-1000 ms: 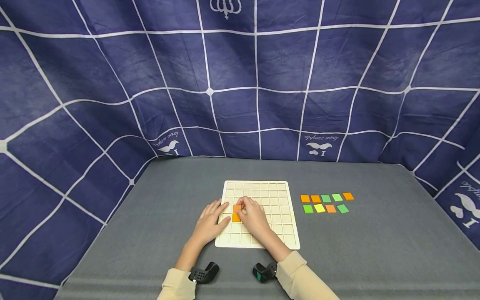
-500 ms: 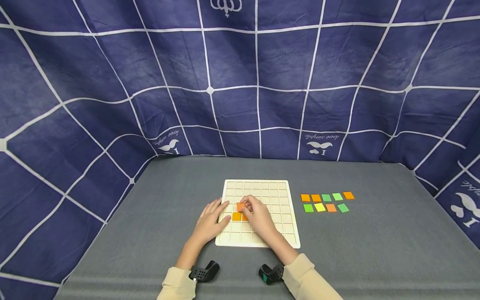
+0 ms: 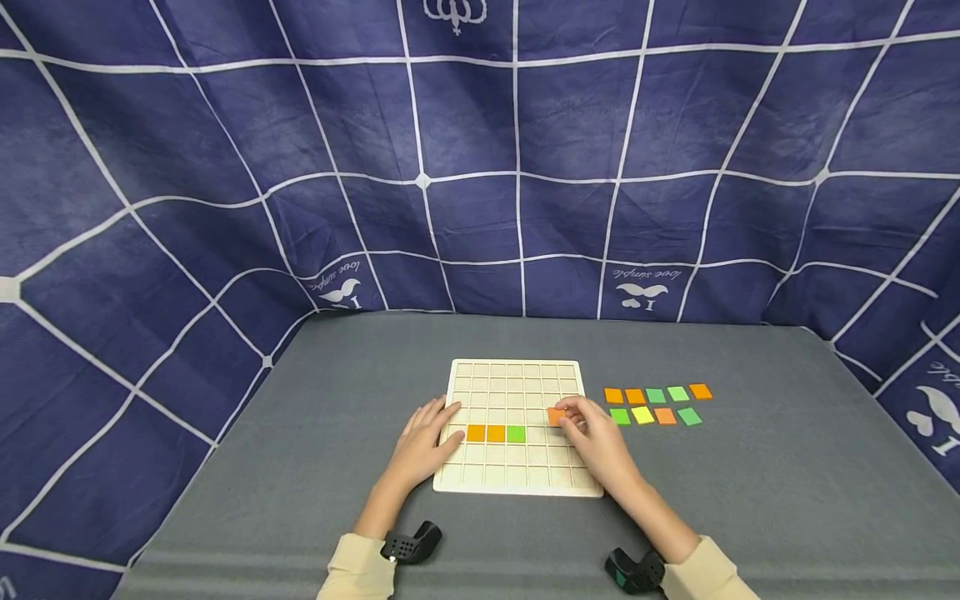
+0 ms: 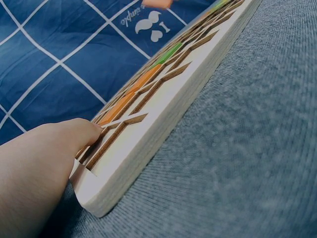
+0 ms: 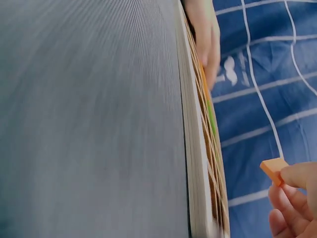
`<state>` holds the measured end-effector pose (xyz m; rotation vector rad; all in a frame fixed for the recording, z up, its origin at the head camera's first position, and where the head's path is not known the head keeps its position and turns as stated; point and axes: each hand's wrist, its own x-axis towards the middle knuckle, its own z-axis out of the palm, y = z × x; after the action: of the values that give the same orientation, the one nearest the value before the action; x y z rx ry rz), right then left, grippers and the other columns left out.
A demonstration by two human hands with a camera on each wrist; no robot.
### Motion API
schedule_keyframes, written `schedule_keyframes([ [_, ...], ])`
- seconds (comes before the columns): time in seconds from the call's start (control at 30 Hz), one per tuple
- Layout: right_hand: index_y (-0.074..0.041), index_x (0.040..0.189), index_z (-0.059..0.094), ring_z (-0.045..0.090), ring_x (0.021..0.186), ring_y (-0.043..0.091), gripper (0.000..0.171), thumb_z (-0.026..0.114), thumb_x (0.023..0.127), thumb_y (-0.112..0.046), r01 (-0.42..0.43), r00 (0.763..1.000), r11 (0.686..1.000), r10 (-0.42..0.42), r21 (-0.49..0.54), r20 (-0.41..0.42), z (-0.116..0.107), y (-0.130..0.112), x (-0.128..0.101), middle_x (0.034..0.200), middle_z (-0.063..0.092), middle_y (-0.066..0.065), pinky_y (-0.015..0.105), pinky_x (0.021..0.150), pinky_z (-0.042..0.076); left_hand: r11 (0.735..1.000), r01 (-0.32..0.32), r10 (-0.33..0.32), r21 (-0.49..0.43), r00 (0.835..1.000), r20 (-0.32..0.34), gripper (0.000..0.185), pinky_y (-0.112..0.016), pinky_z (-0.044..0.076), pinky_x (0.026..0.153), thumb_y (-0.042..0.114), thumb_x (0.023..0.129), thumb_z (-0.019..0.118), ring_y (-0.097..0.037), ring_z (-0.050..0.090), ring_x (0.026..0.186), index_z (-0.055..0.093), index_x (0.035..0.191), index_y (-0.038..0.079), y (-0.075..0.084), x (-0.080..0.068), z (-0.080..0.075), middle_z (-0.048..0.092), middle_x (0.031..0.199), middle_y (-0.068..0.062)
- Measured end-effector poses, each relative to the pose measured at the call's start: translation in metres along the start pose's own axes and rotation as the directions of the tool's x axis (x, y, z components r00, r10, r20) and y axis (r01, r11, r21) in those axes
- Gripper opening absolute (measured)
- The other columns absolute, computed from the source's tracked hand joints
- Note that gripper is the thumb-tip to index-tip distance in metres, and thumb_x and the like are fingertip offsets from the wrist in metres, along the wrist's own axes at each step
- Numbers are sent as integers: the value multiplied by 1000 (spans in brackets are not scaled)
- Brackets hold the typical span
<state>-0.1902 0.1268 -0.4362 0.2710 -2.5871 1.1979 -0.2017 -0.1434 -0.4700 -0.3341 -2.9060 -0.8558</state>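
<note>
A wooden grid board (image 3: pixel 517 477) lies on the table in the head view. In one of its rows sit two orange tiles (image 3: pixel 476 433) and a green tile (image 3: pixel 516 434), side by side. My left hand (image 3: pixel 424 442) rests on the board's left edge, fingers spread; its thumb lies over the rim in the left wrist view. My right hand (image 3: pixel 600 437) pinches a light orange tile (image 3: pixel 555 417) between thumb and fingertips above the right part of the board. In the right wrist view that tile (image 5: pixel 272 169) is raised off the board.
Right of the board, loose tiles lie in two rows: orange ones (image 3: pixel 635 397), greens (image 3: pixel 688 416) and a yellow one (image 3: pixel 642 415). The grey tabletop (image 3: pixel 787 467) extends around. A blue curtain with white lines (image 3: pixel 570 217) hangs behind and at the sides.
My right hand has lifted the light orange tile from the board's left part and carried it right, uncovering the orange and green tiles in the row. The left hand has stayed put.
</note>
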Motion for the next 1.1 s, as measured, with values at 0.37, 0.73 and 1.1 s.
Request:
schedule_keyframes([
  [0.37,-9,106,60,45,71,-18,19,53,90,-17,-88,975,993,70,-74,-212,-75,55,-14,93,58,4,7,57,41,1000,-4,4,-1,1000,1,51,-48,18,113,39,87,52,-29,28,135,46,133,19,-2,-1,-3,38,143,-10],
  [0.73,-10,112,60,38,68,-19,27,46,92,-23,-393,840,920,353,-13,-412,-120,104,-7,86,45,-18,7,56,35,1000,-5,5,0,1000,14,52,-46,17,114,42,87,50,-27,27,136,44,134,21,-2,0,0,36,144,-8],
  [1.1,-7,115,58,36,63,-20,33,49,91,-29,-429,843,903,383,-41,-379,-125,137,-9,81,49,-21,7,53,34,1000,14,-14,-10,1000,19,52,-46,15,114,41,88,50,-26,25,137,43,135,22,-2,1,1,34,145,-7],
])
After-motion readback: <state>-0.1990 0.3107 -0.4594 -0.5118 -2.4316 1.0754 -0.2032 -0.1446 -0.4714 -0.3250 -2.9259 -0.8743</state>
